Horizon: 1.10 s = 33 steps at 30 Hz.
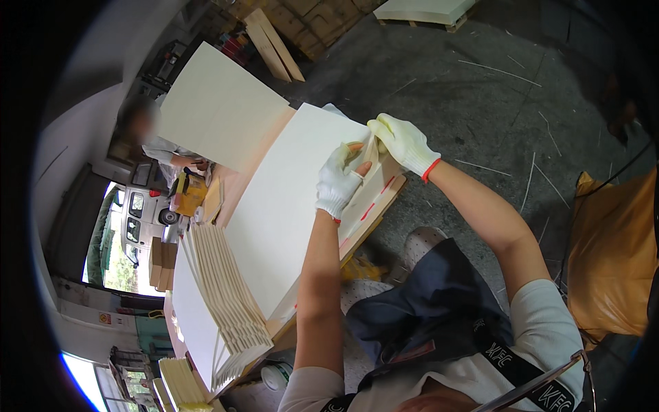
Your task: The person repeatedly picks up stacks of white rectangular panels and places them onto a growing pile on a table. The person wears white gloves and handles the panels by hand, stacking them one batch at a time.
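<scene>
A large white sheet (278, 213) lies on top of a stack on the workbench in front of me. At the stack's right end, my left hand (341, 180), in a white knit glove with bare thumb and forefinger tips, is curled against pale thin material (371, 152). Beside it my right hand (405, 143), in a white glove with a red cuff edge, pinches the same material near the far corner. Its fingertips are partly hidden. Red marks (368, 211) run along the stack's near side. Left of the sheet stands a fanned pile of folded white sheets (230, 288).
A wide cream board (220, 106) lies farther along the bench, with a person (161, 147) beyond it. Near that person is a yellow box (189, 195). Thin offcuts litter the dark floor (473, 103). An orange-brown sack (613, 250) stands right; a white tub (276, 375) sits below the bench.
</scene>
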### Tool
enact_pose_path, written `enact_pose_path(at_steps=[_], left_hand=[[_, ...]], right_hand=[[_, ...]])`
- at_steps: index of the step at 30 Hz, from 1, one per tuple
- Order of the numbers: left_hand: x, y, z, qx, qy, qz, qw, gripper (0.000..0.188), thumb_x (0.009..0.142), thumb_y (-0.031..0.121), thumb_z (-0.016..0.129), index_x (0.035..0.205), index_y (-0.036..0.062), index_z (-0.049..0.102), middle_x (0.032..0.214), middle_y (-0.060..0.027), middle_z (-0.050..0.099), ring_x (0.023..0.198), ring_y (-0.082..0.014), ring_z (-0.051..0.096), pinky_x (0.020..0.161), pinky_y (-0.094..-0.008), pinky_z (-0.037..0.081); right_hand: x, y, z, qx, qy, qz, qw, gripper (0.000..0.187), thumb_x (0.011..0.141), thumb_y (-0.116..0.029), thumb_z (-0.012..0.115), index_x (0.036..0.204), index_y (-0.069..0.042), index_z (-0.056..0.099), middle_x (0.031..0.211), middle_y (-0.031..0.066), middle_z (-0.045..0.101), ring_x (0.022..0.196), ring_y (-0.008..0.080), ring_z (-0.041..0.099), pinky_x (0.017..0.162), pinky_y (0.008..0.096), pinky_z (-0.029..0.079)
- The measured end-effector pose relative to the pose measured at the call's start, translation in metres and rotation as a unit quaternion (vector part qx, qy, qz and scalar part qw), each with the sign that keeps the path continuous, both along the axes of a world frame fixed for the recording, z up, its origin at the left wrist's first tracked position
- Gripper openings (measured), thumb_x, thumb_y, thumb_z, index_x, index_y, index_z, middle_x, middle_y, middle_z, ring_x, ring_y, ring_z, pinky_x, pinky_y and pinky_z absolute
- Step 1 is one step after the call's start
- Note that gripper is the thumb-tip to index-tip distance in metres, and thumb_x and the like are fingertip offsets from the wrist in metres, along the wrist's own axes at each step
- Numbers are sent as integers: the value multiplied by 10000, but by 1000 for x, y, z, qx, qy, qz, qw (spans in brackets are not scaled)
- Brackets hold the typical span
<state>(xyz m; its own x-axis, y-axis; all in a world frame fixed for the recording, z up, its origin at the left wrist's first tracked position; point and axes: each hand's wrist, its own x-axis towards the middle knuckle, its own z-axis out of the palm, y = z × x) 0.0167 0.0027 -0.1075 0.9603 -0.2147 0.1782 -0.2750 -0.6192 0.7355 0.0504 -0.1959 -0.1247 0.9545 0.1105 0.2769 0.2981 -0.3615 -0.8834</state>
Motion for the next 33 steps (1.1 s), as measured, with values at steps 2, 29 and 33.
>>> enact_pose_path(at_steps=[2, 29, 33], left_hand=[[0, 4, -2, -3, -26, -4, 1000, 455, 879, 114, 751, 1314, 56, 628, 1230, -169, 685, 1181, -279, 651, 1029, -352, 484], [-9, -7, 3, 43, -88, 52, 994, 300, 947, 177, 659, 1244, 137, 679, 1048, -146, 705, 968, -283, 662, 890, -362, 511], [-12, -9, 7, 88, -94, 65, 990, 278, 1001, 203, 557, 1254, 172, 668, 1029, -175, 716, 943, -344, 685, 869, -406, 528]], right_hand=[[-1, 1, 0, 7, -5, 3, 1000, 491, 1044, -518, 407, 948, -72, 587, 857, 178, 662, 874, 396, 648, 767, 482, 468], [-1, 7, -10, -9, -47, -29, 998, 462, 1056, -509, 413, 983, -82, 572, 855, 187, 678, 844, 403, 662, 733, 494, 480], [1, 5, -12, -13, -48, -31, 998, 467, 1055, -519, 417, 984, -82, 569, 846, 181, 679, 832, 395, 666, 730, 492, 481]])
